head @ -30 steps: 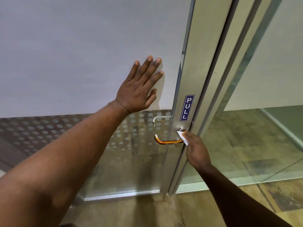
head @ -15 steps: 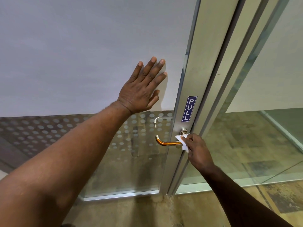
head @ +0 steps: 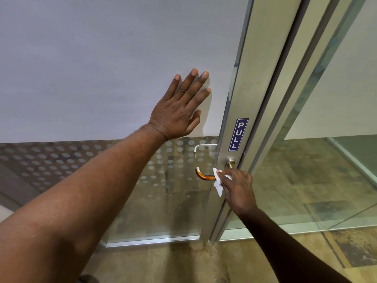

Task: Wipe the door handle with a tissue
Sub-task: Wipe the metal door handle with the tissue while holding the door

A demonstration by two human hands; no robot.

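Note:
A metal lever door handle (head: 202, 175) with an orange sheen sticks out to the left from the aluminium door frame (head: 238, 94). My right hand (head: 237, 189) holds a white tissue (head: 218, 181) wrapped over the handle's middle, hiding that stretch of the bar. The handle's round base (head: 231, 162) shows just above my fingers. My left hand (head: 180, 108) lies flat on the frosted glass door panel (head: 102, 68), fingers spread, up and left of the handle.
A blue PULL sticker (head: 237, 134) sits on the frame above the handle. A second handle (head: 201, 147) shows through the dotted glass on the far side. A clear glass partition (head: 326, 170) stands to the right. Brown mottled floor (head: 183, 264) lies below.
My right hand has slid the tissue leftwards along the handle, from near the base out to the bar's middle. My left hand stays flat on the glass.

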